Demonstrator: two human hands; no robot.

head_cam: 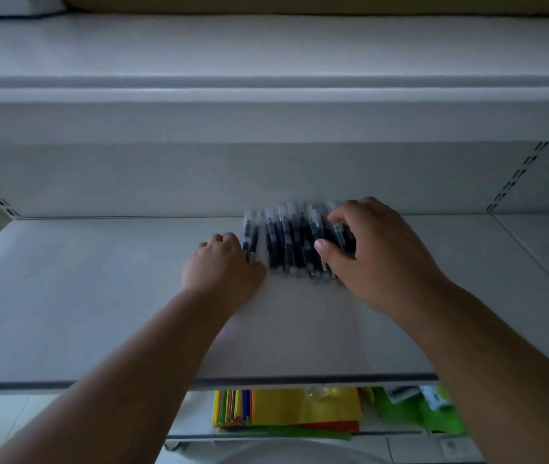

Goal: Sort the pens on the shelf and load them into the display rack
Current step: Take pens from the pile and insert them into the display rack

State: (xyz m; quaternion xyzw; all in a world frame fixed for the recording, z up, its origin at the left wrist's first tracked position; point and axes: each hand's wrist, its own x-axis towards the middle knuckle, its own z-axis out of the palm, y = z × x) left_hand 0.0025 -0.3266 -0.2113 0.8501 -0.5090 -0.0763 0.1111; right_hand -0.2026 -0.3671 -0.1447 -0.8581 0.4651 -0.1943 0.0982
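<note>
— pens [294, 242] first: where, and what sort?

— bunched side by side on the pale shelf [105, 296], close to the back panel [132, 182]; slim dark barrels with clear, glossy caps, blurred, so no count

— left hand [222, 266]?

— at the left edge of the bunch, fingers curled in, knuckles up, thumb side against the outermost pen; cannot tell whether pinching it or just pressing

— right hand [371, 249]?

— draped over the right side of the bunch, fingers bent down onto the barrels, thumb lying across the middle pens; loosely cupped, touching many, closed round none

— surfaces?

— shelf matte and flat, dark strip along the front lip; slotted metal upright [517, 175] at right; another pale shelf [266, 92] overhead with a rounded edge

— below?

— stacked bright sheets [299, 410], yellow, orange and green, thin and flat, with green packets [413, 410] beside them
</note>
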